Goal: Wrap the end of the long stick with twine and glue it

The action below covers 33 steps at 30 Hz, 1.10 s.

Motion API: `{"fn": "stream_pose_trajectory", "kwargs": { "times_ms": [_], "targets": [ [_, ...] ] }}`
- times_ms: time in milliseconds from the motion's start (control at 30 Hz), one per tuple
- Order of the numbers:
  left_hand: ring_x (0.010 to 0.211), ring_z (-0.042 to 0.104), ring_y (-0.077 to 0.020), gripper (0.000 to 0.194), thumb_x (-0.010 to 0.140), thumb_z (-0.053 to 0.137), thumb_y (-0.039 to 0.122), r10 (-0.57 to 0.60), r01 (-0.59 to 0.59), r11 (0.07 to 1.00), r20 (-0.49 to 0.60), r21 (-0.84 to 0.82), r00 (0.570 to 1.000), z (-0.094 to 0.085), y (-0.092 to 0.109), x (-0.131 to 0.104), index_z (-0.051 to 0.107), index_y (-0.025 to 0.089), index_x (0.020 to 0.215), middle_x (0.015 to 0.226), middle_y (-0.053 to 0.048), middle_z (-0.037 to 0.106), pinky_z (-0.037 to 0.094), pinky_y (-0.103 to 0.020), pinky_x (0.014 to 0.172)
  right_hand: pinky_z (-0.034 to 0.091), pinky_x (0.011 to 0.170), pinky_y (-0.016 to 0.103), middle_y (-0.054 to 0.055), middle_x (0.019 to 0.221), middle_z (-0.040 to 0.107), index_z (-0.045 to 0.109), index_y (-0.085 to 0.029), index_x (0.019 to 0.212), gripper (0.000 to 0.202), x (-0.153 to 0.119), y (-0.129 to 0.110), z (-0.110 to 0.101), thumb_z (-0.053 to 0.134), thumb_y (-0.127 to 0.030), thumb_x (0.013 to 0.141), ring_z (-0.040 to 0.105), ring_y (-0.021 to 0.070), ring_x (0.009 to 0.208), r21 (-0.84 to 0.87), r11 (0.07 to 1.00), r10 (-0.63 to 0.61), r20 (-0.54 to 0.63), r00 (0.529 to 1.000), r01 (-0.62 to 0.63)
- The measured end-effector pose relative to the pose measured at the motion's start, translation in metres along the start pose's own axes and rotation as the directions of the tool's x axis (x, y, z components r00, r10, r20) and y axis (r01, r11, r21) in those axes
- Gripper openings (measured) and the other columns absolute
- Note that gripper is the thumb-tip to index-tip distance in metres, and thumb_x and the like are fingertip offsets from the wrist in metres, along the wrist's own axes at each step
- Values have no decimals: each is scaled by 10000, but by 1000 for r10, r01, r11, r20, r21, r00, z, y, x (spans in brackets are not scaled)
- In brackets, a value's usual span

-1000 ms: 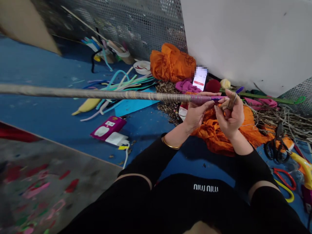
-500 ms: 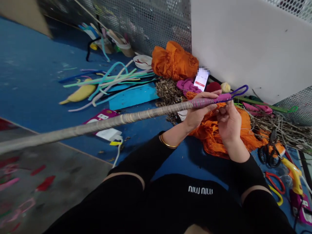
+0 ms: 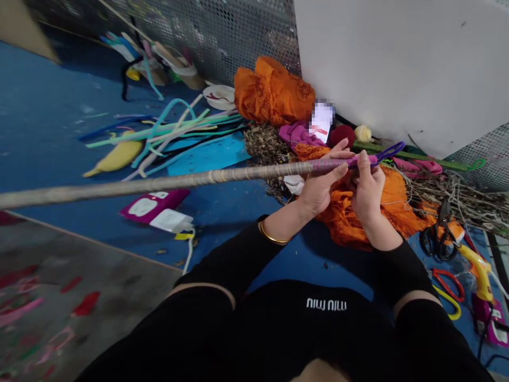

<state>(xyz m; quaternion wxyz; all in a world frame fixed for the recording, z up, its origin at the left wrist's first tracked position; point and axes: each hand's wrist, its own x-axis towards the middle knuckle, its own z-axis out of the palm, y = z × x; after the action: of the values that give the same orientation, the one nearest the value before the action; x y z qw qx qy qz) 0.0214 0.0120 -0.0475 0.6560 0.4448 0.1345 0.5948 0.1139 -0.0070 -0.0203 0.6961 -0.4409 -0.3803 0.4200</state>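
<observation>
A person's two bare hands work close together at one end of a long wrapped pole (image 3: 191,178). The left hand (image 3: 316,193) grasps it from below, thumb laid along the near side and fingers stretched out behind; the right hand (image 3: 369,191) pinches the pink wrapping (image 3: 373,159) at the tip, thumb on top, its other fingers curled. A purple loop (image 3: 385,154) juts just beyond the right thumb.

The long shaft, apparently without support on the far left, could swing or dip, its weight levering against the light left-hand hold. The wrapping might loosen if the right thumb slipped, and the loop could snag on the thin strings and dry stems beside it.

The pole lies between thumb and fingers of the left hand, its tip in the right, the rest reaching leftward above the blue bench (image 3: 294,260). Beneath the hands spreads crumpled orange cloth (image 3: 350,228); a lit phone (image 3: 321,124) stands behind. Black-handled shears (image 3: 444,212) and a yellow glue gun (image 3: 483,276) lie to the right, fuzzy strips (image 3: 191,127) to the left.
</observation>
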Motion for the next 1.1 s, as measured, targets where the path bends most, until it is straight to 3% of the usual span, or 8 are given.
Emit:
{"fn": "stream_pose_trajectory", "kwargs": {
  "times_ms": [167,333,433,600,767,833,933,1100],
  "targets": [
    [1546,394,-311,509,821,813,498,-123,125,992,101,-13,987,7,10,-3,698,244,1246,1552,-71,567,316,-476,1295,288,392,221,-88,581,320,409,-264,745,448,3,-1,-7,609,-630,910,316,75,419,-22,997,-72,-17,997,72],
    [1301,632,-285,576,781,840,412,-236,177,913,122,367,964,20,24,-18,673,173,1277,1352,-121,704,488,-463,1150,343,413,233,-90,560,328,431,-270,747,419,4,-14,-28,545,-611,962,360,94,418,-30,979,-203,-119,972,201],
    [1097,725,-244,449,817,814,291,-278,76,776,231,626,932,31,39,-42,711,128,1223,1221,-131,768,567,-410,1014,343,415,225,-100,558,318,431,-271,745,406,-7,-25,-45,591,-588,942,361,87,414,-64,972,-233,-215,948,225],
    [849,768,-174,130,941,691,262,-85,-278,540,380,794,921,44,63,-89,805,199,949,929,-42,828,575,-281,800,329,400,213,-109,554,343,428,-266,736,402,-35,-34,-81,674,-555,870,356,76,414,-103,966,-257,-312,914,237],
    [1013,746,-219,206,969,638,275,175,-317,318,274,893,946,52,67,-86,784,158,1055,1064,-87,815,543,-337,944,352,411,225,-86,627,445,537,-259,851,388,-59,-37,-106,700,-609,819,384,71,437,-112,961,-273,-232,934,253],
    [1085,723,-231,235,964,634,277,43,-282,342,285,896,958,61,62,-74,763,142,1107,1134,-97,797,519,-344,981,362,422,231,-76,660,470,559,-265,916,399,-68,-39,-107,694,-630,825,394,74,451,-126,955,-289,-171,942,270],
    [889,716,-189,310,1016,563,386,-230,-179,451,307,875,923,77,54,-57,758,146,993,962,-67,791,517,-293,808,370,427,226,-66,693,503,567,-269,959,420,-80,-41,-106,695,-648,831,408,72,469,-127,944,-318,-114,941,304],
    [595,543,-102,414,965,649,510,-403,-50,609,363,791,840,100,51,-49,663,135,791,673,2,618,398,-241,579,417,461,224,-54,724,554,570,-254,945,484,-92,-44,-108,690,-704,815,456,69,498,-159,931,-345,-79,935,330]
  ]
}}
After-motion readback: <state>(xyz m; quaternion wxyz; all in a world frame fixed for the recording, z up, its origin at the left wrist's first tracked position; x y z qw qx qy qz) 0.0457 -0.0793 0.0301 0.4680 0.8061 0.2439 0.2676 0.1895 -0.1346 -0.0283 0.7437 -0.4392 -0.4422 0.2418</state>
